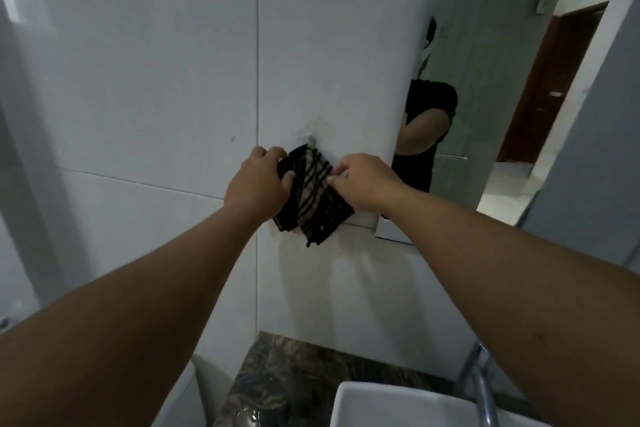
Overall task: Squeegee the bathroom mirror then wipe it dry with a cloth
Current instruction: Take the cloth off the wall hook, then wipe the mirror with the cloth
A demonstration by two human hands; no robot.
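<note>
A dark cloth (313, 199) with pale stripes hangs from a small hook (311, 139) on the white tiled wall, just left of the mirror (502, 97). My left hand (258, 185) grips the cloth's left side. My right hand (363, 182) pinches its right edge with fingertips. Both arms reach forward to the wall. The mirror shows a person in a dark top and an open doorway. No squeegee is in view.
A white basin (391, 406) sits on a dark stone counter (287, 378) below. A chrome tap (483, 388) rises at the basin's right. The mirror's lower left corner (381, 236) lies close to the cloth.
</note>
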